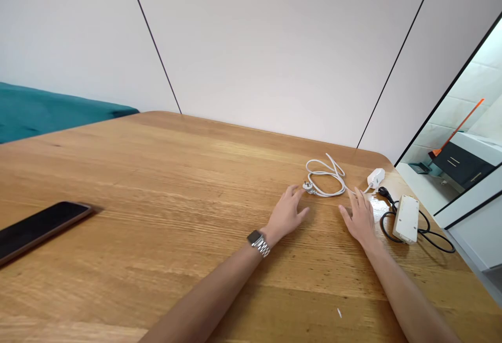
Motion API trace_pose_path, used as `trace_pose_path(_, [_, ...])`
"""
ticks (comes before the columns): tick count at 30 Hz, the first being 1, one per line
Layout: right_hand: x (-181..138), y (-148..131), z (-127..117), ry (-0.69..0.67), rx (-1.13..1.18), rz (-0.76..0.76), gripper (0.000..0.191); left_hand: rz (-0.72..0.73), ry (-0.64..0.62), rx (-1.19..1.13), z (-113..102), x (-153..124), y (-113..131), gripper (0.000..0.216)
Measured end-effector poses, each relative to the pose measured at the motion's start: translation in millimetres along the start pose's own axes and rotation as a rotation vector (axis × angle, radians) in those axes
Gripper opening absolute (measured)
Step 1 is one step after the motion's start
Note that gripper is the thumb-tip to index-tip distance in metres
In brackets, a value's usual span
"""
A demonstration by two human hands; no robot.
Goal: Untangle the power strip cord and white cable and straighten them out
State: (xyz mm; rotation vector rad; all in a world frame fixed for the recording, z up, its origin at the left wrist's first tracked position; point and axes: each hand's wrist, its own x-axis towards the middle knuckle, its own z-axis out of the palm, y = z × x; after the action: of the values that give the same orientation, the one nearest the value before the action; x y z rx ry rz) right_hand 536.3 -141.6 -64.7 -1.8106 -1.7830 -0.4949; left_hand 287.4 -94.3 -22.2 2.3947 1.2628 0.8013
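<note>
My left hand [285, 212] rests low over the wooden table [157, 186], fingers apart, its fingertips beside a white three-pin plug [308, 186]. A watch with a metal band [259, 243] is on that wrist. From the plug, a loosely coiled white cable [331, 193] runs toward a small white block [376, 177]. My right hand [360, 218] has its fingers spread at the cable's right side; whether they touch it I cannot tell. Neither hand grips anything. Right of it lies a white power strip [407, 219] with a black cord and black plug [384, 192].
A dark phone [43, 228] lies at the table's left. A small white scrap [339, 312] is near the front. White wall panels [274, 50] stand behind the table, a teal seat [58, 110] at the left. Through a doorway at right leans an orange-handled broom [457, 128].
</note>
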Motion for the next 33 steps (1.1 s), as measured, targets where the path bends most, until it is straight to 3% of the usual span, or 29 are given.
trace_pose_path(3, [11.1, -16.6, 5.3, -0.052, -0.010, -0.066, 0.054, -0.148, -0.188, 0.111, -16.0, -26.5, -3.1, 0.021])
trace_pose_path(5, [20.4, -31.4, 10.6, -0.090, -0.003, -0.089, 0.051, -0.212, -0.257, 0.187, -23.6, -38.3, -5.1, 0.021])
trace_pose_path(9, [33.1, -57.7, 20.0, -0.222, 0.051, -0.159, 0.045, -0.193, -0.281, 0.240, -28.8, -46.0, -6.9, 0.025])
trace_pose_path(13, [33.3, -60.3, 23.9, -0.271, 0.066, -0.144, 0.040, -0.183, -0.307, 0.261, -27.3, -42.7, -7.3, 0.026])
trace_pose_path(20, [34.4, -13.3, 25.5, 0.015, 0.150, 0.065, 0.031, -0.160, -0.303, 0.255, -27.0, -41.9, -9.5, 0.027])
trace_pose_path(24, [35.7, 32.8, 23.4, 0.230, 0.054, 0.352, 0.041, -0.168, -0.310, 0.249, -28.6, -42.9, -7.6, 0.026])
trace_pose_path(29, [33.9, 76.3, 25.5, 0.234, -0.113, 0.681, 0.058, -0.162, -0.301, 0.246, -28.0, -43.5, -7.2, 0.025])
trace_pose_path(33, [37.5, 83.7, 24.3, 0.149, -0.181, 0.780, 0.059, -0.163, -0.304, 0.256, -27.7, -42.6, -5.5, 0.025])
